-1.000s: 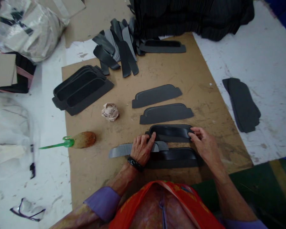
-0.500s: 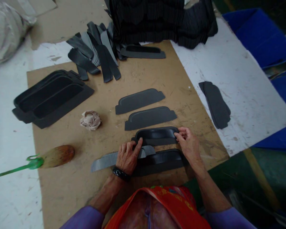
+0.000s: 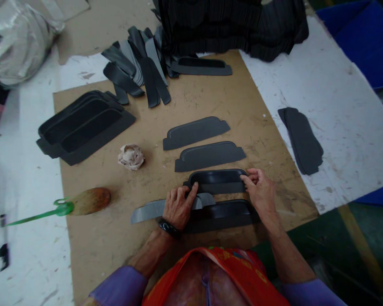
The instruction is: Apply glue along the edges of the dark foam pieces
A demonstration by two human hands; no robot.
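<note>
My right hand [image 3: 260,189] pinches the right end of a black shaped piece [image 3: 218,176], which has a glossy strip along its curved upper edge. At its left end, the thumb of my left hand [image 3: 180,204] presses on the same piece. The other left fingers are curled over some thin grey strips [image 3: 148,211], whose ends stick out on both sides of the hand. Closer to my body lies another black shaped piece [image 3: 223,216], partly covered by the left hand. Two flat dark grey pieces [image 3: 196,132] [image 3: 210,156] lie beyond the hands.
A crumpled beige wad [image 3: 131,157] and a brush [image 3: 91,200] with a green handle lie left on the brown board [image 3: 115,250]. Behind are stacked black pieces [image 3: 86,123], loose strips [image 3: 137,68] and a big black stack [image 3: 226,29]. Flat pieces [image 3: 303,140] lie right, near blue bins [image 3: 354,38].
The whole view has shifted, so the table appears further right. Both hands keep nearly the same places on the black piece.
</note>
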